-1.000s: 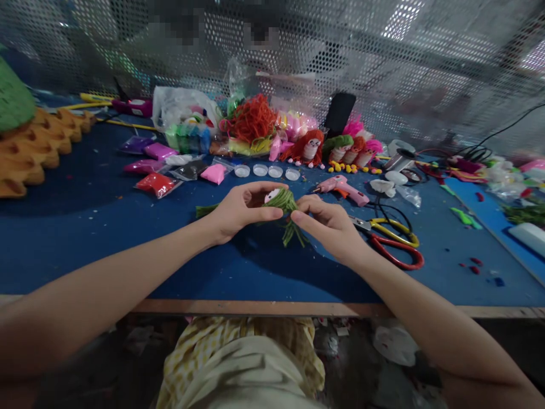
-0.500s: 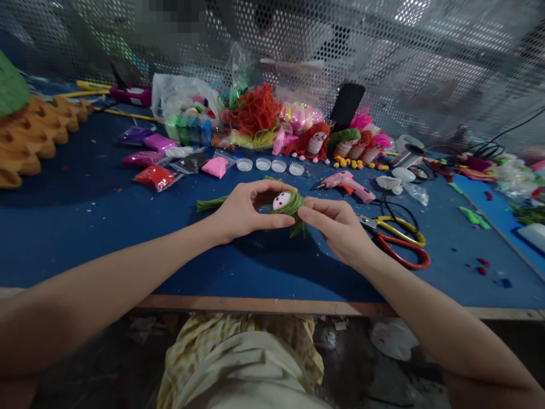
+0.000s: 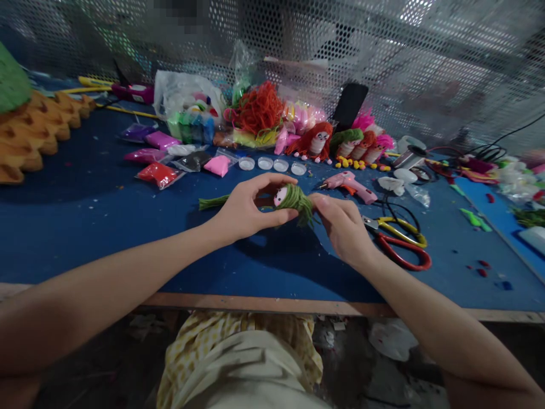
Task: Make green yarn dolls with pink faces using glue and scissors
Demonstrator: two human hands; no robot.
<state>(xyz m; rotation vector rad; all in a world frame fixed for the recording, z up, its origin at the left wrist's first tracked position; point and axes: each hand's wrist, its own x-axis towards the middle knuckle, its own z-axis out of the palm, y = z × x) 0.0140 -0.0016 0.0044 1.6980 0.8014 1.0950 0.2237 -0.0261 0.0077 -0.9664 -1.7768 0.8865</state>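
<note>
Above the blue table a small doll (image 3: 280,197) with a white face, black eyes and green yarn hair (image 3: 297,199) lies on its side. My left hand (image 3: 243,207) is closed around it, thumb below and fingers over the top. At the gathered end of the hair, the thumb and fingers of my right hand (image 3: 339,221) are pinched together on green yarn; the fingertips are partly hidden. A bundle of green yarn (image 3: 213,202) sticks out behind my left hand. The doll's lower part is hidden by that hand.
Right of my right hand lie scissors (image 3: 402,243) with red and yellow handles and a pink glue gun (image 3: 351,186). Behind stand several finished yarn-haired dolls (image 3: 317,142), small clear lids (image 3: 281,165) and bags of coloured clay (image 3: 158,174). An orange egg tray (image 3: 40,133) is at the left.
My right hand has shifted slightly right, away from the face, to the end of the hair. The doll has turned, showing more gathered green yarn. My left hand keeps its hold.
</note>
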